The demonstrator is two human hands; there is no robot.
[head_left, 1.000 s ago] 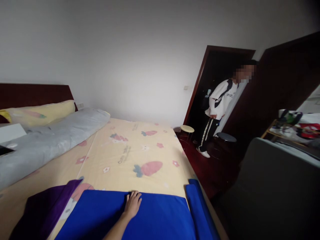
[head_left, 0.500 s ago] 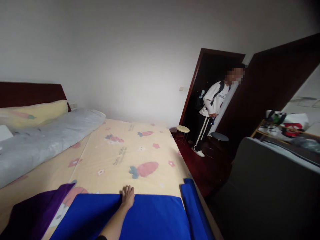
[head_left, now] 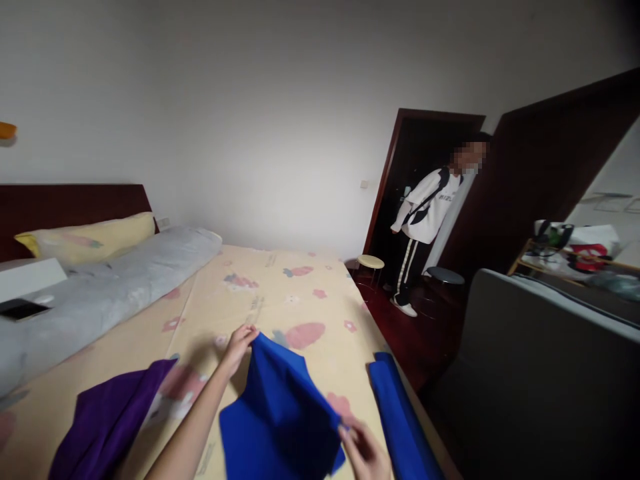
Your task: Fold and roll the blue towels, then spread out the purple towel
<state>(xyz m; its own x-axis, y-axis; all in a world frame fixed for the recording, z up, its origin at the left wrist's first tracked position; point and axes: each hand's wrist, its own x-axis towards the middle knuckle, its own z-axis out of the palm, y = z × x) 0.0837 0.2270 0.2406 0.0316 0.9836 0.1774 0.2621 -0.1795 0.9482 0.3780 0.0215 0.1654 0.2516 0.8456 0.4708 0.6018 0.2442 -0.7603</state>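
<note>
A piece of blue cloth (head_left: 290,413) is stretched between my two hands, partly lifted off the bed and folding in the middle. My left hand (head_left: 240,348) pinches its upper left corner. Lower down, my right hand (head_left: 366,448) grips the cloth's right corner, close to the view's bottom edge. Purple cloth (head_left: 117,413) lies on the bed to the left of my left arm. On the right, along the bed's edge, rests a folded blue cloth strip (head_left: 403,417).
Patterned bedding covers the bed (head_left: 270,280). A grey rolled quilt (head_left: 145,280), a pillow (head_left: 100,239) and a phone (head_left: 23,308) lie at the left. Beyond the bed are a person (head_left: 427,207), two stools (head_left: 371,262) and a dark panel (head_left: 540,373) at right.
The blue cloth lay flat under one hand; now both hands hold it, raised and drawn together. The person by the doorway has lowered an arm. My view has shifted slightly left.
</note>
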